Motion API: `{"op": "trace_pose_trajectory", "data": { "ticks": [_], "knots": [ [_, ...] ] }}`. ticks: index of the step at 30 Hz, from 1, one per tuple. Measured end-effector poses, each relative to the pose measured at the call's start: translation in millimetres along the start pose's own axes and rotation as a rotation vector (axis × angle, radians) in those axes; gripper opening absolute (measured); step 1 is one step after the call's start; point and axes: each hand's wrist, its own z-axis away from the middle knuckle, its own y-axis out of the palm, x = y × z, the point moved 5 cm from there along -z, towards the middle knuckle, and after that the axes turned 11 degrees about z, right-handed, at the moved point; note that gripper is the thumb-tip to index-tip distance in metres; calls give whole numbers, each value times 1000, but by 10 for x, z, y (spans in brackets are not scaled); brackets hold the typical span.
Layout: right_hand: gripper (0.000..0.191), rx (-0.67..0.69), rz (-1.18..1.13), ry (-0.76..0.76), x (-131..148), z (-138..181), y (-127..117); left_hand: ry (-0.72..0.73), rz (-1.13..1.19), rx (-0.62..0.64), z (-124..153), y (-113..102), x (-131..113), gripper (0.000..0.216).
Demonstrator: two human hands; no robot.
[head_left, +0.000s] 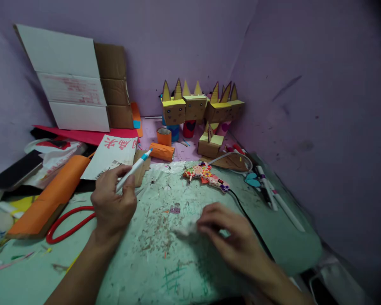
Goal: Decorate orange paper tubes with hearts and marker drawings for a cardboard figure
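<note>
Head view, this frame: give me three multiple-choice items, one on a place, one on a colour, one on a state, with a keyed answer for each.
1. Where does the flower-patterned glue gun lie?
A. on the worn green work mat, beyond the right hand
B. inside the white folded cardboard box
C. under the orange paper roll

2. What colour is the band near the tip of the white marker pen?
A. red
B. blue
C. black

3. What is the left hand doing?
A. lying flat and bare
B. gripping the pen
C. lifting the red hose

Key: 1 A, it rests on the mat past the blurred right hand; 2 B, a blue ring shows; 3 B, fingers close round the pen.
</note>
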Motion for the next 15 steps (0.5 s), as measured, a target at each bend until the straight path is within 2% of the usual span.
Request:
{"op": "trace_pose_trajectory", "data": {
  "ticks": [2,3,5,7,10,13,15],
  "knots": [
    [7,-284,-139,154,-182,-24,-338,-31,-1,8,-4,-1,13,19],
    [3,-374,-206,246,-286,-10,-488,-47,2,2,-8,-8,21,19],
    [7,-433,-301,344,-439,39,-718,-75,9,-16,-14,-25,39,23],
    [9,-311,-302,353,-505,97,-830,-91,7,-33,-18,-32,46,27],
    [11,-63,-148,283,-501,214,-868,-120,-5,-41,-24,-20,23,31],
    [14,30,-13,229,-502,304,-898,-181,-20,-43,-24,-9,-15,34],
    [16,36,45,262,-549,307,-920,-242,-28,-27,-7,-1,-1,33]
  ]
}}
